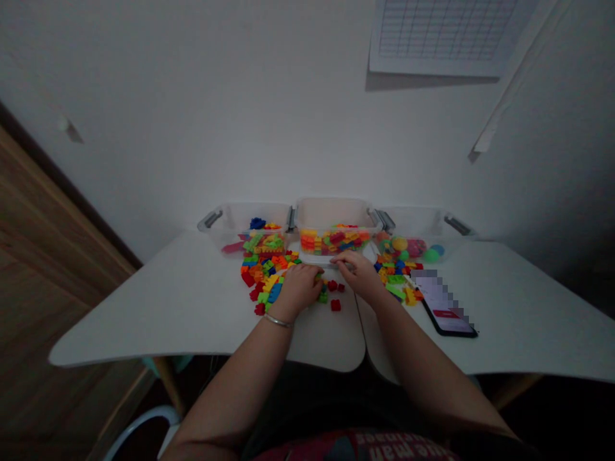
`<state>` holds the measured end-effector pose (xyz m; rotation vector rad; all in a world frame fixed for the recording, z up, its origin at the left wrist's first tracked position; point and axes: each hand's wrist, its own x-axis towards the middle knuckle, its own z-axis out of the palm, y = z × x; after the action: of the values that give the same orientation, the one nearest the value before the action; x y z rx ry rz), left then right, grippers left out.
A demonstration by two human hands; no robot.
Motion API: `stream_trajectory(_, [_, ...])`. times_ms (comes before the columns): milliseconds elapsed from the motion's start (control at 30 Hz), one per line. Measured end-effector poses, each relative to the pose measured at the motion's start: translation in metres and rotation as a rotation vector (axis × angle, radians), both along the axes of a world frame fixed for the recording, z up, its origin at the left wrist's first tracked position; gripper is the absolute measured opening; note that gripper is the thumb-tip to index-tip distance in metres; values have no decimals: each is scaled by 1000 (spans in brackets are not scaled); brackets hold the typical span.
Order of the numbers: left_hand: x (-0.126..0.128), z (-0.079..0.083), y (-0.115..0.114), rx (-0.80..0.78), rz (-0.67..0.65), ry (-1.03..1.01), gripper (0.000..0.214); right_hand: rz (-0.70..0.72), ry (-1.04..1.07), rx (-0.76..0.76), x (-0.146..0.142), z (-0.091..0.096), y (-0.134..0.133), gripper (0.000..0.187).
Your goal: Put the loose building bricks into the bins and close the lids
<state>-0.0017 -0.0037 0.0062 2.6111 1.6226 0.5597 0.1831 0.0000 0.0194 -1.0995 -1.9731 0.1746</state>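
Note:
My left hand [302,285], with a bangle at the wrist, reaches over a loose heap of toy building bricks [263,282]. Its fingers bend down around something small that they mostly hide. Just right of those fingertips lie green bricks [323,298] and a few red bricks [336,305]. My right hand [358,270] hovers by the front of the middle plastic box [331,221]. Its fingers stretch leftward, apart from the thumb, and no brick shows in them.
Clear boxes stand along the wall: a left box [254,214] with bricks and a right box [418,218] with colourful balls. More bricks [396,279] lie right of my right hand, beside a phone [444,307]. A seam divides the white tables [192,307].

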Motion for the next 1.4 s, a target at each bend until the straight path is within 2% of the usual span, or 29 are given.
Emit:
stream_trajectory(67, [1, 0, 0, 5, 0, 5, 28, 38, -112, -91, 0, -9, 0, 18])
stream_trajectory(200, [2, 1, 0, -8, 11, 2, 29, 11, -277, -218, 2, -19, 0, 15])
stream_trajectory(367, [2, 2, -1, -8, 12, 3, 30, 19, -282, -289, 2, -22, -1, 14])
stream_trajectory(533, [2, 1, -1, -2, 5, 0, 30, 1, -294, -292, -1, -20, -3, 13])
stream_trajectory(800, [3, 1, 0, -29, 0, 6, 31, -1, -323, -220, -1, -27, 1, 20])
stream_trajectory(967, [3, 2, -1, -19, -3, 2, 30, 7, -320, -190, -4, -27, 2, 18])
stream_trajectory(1100, [2, 3, -1, -14, 3, 13, 31, -23, -57, -62, 1, -14, 4, 15])
stream_trajectory(1267, [-1, 1, 1, -30, -6, 1, 31, -190, 232, 212, 22, 22, 11, 16])
stream_trajectory(1400, [-2, 2, 0, -24, -7, -4, 31, -286, 284, 228, 39, 40, 28, 16])
